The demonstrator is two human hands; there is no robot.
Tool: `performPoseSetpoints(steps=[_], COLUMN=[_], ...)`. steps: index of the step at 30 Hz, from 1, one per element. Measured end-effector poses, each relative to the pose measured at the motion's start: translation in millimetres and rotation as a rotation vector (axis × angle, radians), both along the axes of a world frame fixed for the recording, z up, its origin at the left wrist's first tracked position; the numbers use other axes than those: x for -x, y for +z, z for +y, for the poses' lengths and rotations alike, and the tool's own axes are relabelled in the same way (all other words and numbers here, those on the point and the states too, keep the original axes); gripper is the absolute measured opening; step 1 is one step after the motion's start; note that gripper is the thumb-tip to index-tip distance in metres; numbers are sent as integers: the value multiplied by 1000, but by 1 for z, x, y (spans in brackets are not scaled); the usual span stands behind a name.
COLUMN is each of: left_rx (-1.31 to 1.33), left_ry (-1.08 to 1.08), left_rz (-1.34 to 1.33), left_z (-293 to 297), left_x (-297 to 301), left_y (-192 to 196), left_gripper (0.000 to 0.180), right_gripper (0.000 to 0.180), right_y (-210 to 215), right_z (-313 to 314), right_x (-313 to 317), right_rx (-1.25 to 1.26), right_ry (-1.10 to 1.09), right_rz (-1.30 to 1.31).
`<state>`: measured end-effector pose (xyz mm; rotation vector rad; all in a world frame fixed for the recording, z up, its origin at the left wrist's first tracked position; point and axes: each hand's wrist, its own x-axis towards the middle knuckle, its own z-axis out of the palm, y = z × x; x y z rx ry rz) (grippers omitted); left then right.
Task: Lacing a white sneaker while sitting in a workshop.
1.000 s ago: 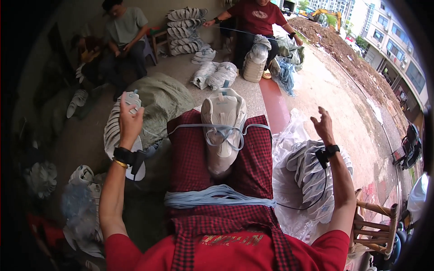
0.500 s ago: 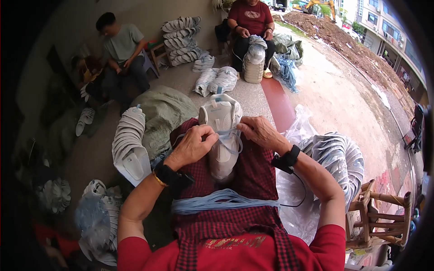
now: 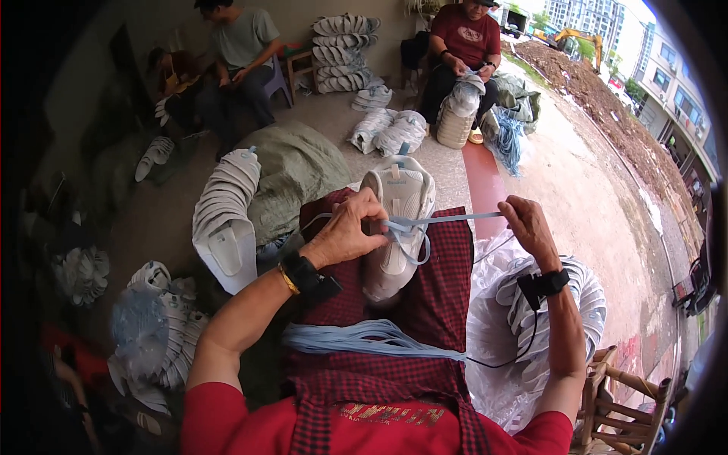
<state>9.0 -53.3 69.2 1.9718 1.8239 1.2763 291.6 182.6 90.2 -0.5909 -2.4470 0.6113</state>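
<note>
On my lap, over a red and black checked apron [image 3: 440,265], rests a white shoe upper [image 3: 397,193] with its toe toward me. A light blue shoelace [image 3: 462,218] runs through it, with a loop hanging over the toe part. My left hand [image 3: 350,229] pinches the lace close against the upper. Out to the right, my right hand [image 3: 530,230] grips the lace's end between thumb and fingers, and the stretch between is taut. A bundle of light blue laces [image 3: 371,337] lies across my lap, nearer my body.
Stacked white shoe uppers stand at left [image 3: 227,197], and more lie on clear plastic [image 3: 493,326] at right. A green sack [image 3: 303,163] sits beyond my left hand. A bamboo stool [image 3: 626,409] is at lower right. Another person [image 3: 466,45] works ahead; others sit at far left.
My right hand has moved out to the right, drawing the lace straight. My left hand has stayed at the upper. The whole view has shifted slightly.
</note>
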Motion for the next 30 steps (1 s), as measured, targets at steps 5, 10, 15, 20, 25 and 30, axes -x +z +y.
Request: performPoseSetpoints(steps=[5,10,15,20,25,30], left_rx=[95,-9,-3,-55,-43,-46], left_ry=[103,32,13,5,12,-7], left_rz=[-31,-9,-27,6,9,2], left_z=[-3,-10,-6,-3,-2,1], left_x=[-4,5,6,9,8,8], left_y=[4,-2,-8,-11,-11,-10], left_gripper=[40,39,35,34,33,33], right_gripper=[42,26,24,28,24,19], right_y=[0,-15,2,-19,4,-16], right_z=[33,-8,-117,-115,-136,-120], right_x=[-16,35,61,59,53,56], right_rx=[10,-135,-242,25,156,-158], right_ry=[-126,17,410,716,458,484], right_rz=[19,47,-56,-295,-203,-169])
